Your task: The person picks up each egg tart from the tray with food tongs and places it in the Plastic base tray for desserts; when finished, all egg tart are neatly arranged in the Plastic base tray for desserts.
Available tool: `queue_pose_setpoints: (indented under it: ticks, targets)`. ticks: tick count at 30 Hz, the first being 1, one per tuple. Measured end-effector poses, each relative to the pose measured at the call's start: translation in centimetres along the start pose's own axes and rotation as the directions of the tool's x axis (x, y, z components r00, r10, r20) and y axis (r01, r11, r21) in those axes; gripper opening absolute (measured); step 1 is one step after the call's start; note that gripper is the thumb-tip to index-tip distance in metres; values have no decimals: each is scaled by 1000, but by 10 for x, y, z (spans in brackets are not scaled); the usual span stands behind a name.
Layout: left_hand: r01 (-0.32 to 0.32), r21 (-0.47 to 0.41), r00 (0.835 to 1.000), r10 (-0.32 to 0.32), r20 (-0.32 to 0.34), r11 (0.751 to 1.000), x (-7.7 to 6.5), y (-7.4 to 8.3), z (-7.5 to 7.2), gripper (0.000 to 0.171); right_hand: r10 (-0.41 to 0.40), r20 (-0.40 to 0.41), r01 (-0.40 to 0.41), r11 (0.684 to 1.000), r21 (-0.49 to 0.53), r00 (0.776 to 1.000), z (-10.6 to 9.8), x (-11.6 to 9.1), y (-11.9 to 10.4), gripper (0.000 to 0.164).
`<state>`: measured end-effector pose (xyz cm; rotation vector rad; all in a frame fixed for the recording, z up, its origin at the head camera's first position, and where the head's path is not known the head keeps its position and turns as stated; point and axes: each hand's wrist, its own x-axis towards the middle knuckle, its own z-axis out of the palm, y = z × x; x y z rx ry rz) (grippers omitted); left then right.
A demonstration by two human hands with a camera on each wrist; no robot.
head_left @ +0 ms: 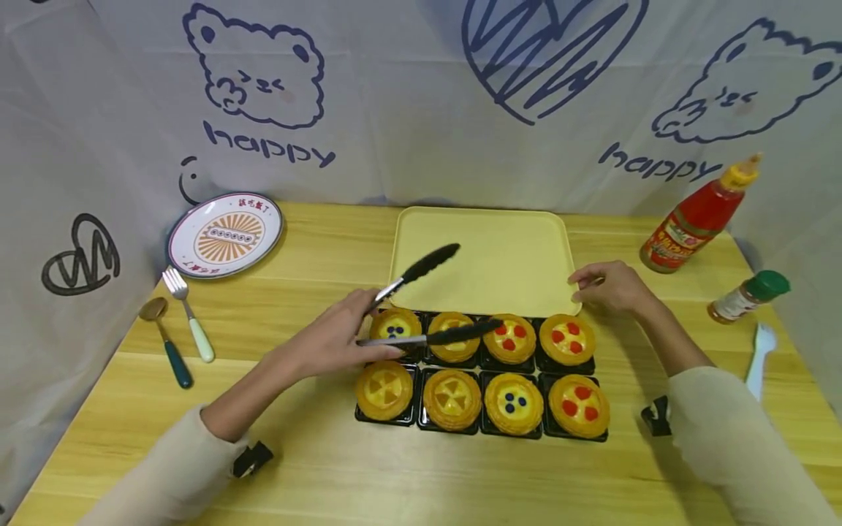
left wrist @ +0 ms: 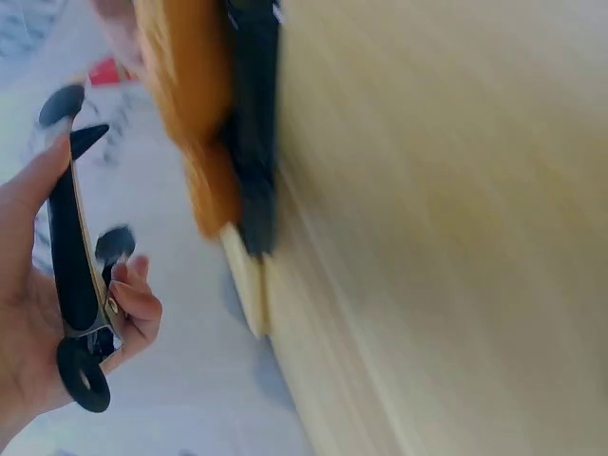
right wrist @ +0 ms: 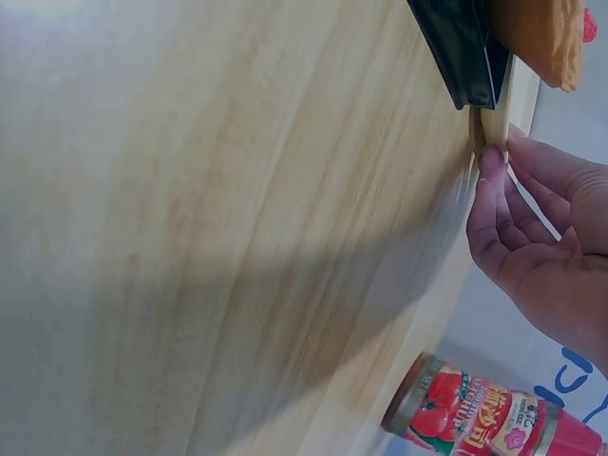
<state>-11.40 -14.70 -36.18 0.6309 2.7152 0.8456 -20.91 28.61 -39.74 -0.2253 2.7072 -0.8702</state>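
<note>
My left hand [head_left: 335,336] holds a pair of metal tongs [head_left: 430,264] with black tips, spread apart over the back row of tarts and the near-left corner of a pale yellow tray [head_left: 483,256]. In the left wrist view, thumb and fingers wrap the black handles of the tongs [left wrist: 74,252]. My right hand [head_left: 615,286] pinches the tray's right edge near its front corner, thumb and fingertips on the rim in the right wrist view. Directly before the tray, several toy egg tarts sit in black square holders, in two rows; a red-topped tart [head_left: 567,340] is nearest the right hand.
A red ketchup bottle [head_left: 693,223] and a green-capped spice jar [head_left: 748,296] stand at the right, near a light-blue utensil [head_left: 761,358]. At the left are a patterned plate [head_left: 225,235], a fork [head_left: 191,318] and a spoon [head_left: 166,343]. Printed cloth walls the table's back and sides.
</note>
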Motion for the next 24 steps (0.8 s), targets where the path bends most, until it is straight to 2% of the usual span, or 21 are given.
queue_pose_setpoints:
  ticks: [3, 6, 10, 12, 16, 18, 21, 24]
  targets:
    - [102, -13, 992, -103, -74, 995, 4, -23, -7, 81, 1, 1, -1, 1000, -13, 1000, 1, 0, 1, 34]
    - [221, -29, 968, -223, -116, 975, 12, -45, -11, 88, 3, 0, -3, 1000, -25, 1000, 0, 0, 2, 35]
    - [337, -31, 935, -339, -106, 941, 24, -63, -14, 90, 3, -5, -3, 999, -33, 1000, 0, 0, 2, 34]
    - [376, -19, 923, -376, -77, 926, 29, -67, -14, 89, 4, -5, -4, 1000, -30, 1000, 0, 0, 4, 34]
    - [424, 33, 906, -424, -6, 905, 34, -70, -14, 72, 5, 2, -5, 1000, -24, 1000, 1, 0, 5, 34]
    - [453, 65, 891, -454, 14, 889, 35, -70, -14, 67, 7, 4, -7, 1000, -21, 1000, 1, 0, 6, 34]
    - [486, 125, 870, -493, 29, 865, 37, -67, -13, 78, 1, 0, -1, 1000, -25, 1000, 2, 0, 6, 34]
    - [477, 189, 872, -490, 22, 858, 41, -65, -12, 78, -3, -1, 2, 1000, -25, 1000, 2, 1, 6, 35]
